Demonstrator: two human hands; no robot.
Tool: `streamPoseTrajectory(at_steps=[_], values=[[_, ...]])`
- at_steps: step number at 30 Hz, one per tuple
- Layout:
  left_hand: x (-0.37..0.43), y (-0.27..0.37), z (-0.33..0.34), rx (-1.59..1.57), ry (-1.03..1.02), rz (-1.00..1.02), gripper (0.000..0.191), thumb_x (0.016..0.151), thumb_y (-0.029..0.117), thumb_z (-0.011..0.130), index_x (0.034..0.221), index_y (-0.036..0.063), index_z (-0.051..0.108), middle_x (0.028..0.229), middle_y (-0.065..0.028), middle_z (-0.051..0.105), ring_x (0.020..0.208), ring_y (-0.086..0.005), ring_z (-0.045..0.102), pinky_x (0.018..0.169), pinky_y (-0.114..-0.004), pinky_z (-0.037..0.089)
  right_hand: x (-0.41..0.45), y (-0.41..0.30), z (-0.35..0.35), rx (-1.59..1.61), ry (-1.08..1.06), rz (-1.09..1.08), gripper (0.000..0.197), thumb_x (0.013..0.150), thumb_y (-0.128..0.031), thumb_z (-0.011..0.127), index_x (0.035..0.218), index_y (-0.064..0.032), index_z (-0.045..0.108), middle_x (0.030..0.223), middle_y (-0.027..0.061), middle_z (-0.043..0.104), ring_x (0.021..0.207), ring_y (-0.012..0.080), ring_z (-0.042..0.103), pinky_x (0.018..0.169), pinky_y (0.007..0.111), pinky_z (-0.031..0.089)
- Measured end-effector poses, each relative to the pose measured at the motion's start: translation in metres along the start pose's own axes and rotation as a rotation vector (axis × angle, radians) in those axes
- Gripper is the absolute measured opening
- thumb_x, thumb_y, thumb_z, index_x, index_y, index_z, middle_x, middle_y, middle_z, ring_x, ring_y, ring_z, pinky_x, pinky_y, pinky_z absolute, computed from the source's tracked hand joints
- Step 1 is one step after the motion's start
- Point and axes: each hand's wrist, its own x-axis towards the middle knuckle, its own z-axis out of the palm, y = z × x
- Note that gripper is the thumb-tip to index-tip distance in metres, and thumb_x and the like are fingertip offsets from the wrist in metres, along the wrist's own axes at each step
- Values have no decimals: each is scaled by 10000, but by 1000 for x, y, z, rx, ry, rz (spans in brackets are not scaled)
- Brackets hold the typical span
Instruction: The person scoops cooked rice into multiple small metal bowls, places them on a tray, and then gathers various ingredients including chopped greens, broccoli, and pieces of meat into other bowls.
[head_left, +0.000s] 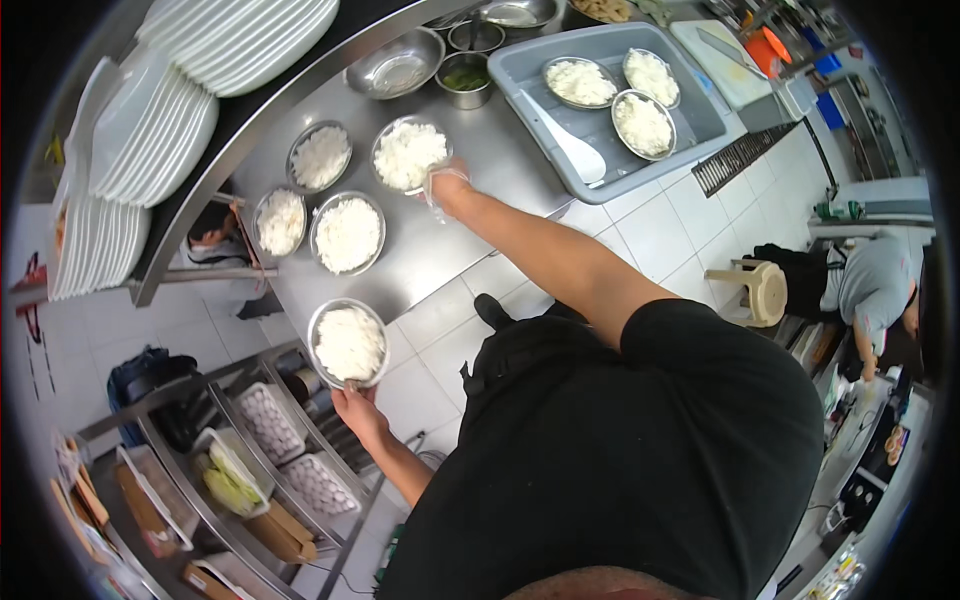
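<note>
My left hand grips the near rim of a metal bowl of white rice, thumb over the edge, held out past the corner of the steel table. My right hand, in a clear plastic glove, is at the near right rim of another rice bowl; its fingertips are partly hidden. Left of that bowl, three more bowls of rice stand close together on the steel. A grey plastic tub at the table's right holds three rice bowls and a white rice paddle.
Stacked white plates fill a shelf at upper left. Behind the bowls are an empty metal bowl and a pot with green contents. A knife lies on a cutting board. A storage rack stands lower left; a person works at right.
</note>
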Motion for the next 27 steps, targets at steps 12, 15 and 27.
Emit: streamPoseTrajectory(at_steps=[12, 15, 27], values=[[-24, 129, 194, 207, -525, 148, 87, 1038, 134, 557, 1090, 76, 596, 1033, -19, 650, 888, -83, 583, 774, -273, 517, -133, -260, -241, -535, 26, -158, 359, 904, -66, 577, 1244, 49, 562, 1022, 205, 675, 798, 286, 709, 581, 398, 622], [-53, 160, 294, 320, -597, 222, 114, 1036, 131, 568, 1114, 54, 597, 1036, -25, 654, 903, -93, 587, 781, -288, 518, -76, -257, -325, -1137, 133, -367, 330, 901, -57, 573, 1213, 44, 610, 992, 236, 696, 833, 342, 716, 689, 428, 608], [-95, 92, 610, 414, -955, 49, 168, 1023, 138, 582, 1124, 4, 563, 1081, -150, 673, 906, -250, 723, 732, -383, 652, -65, -287, -406, -1376, 59, -448, 265, 940, -205, 625, 1085, 8, 686, 1052, 279, 712, 990, 446, 692, 872, 516, 542]])
